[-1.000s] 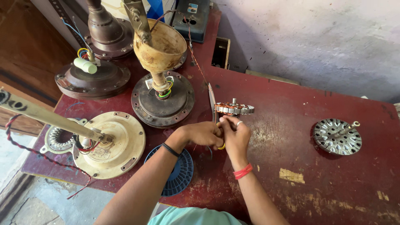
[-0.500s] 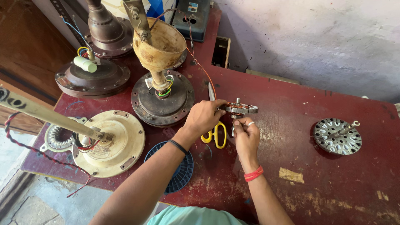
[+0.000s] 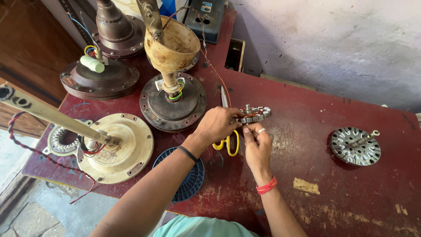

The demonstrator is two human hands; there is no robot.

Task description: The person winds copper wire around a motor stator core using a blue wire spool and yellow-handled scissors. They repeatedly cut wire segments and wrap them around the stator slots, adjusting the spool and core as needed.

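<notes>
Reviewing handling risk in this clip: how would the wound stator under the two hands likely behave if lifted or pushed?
The stator looks like stacked metal with copper windings, so probably heavy for its size and stiff. The left hand and right hand both steady it. Its thin windings seem easy to damage, and the round rim might roll if stood on edge.
</notes>
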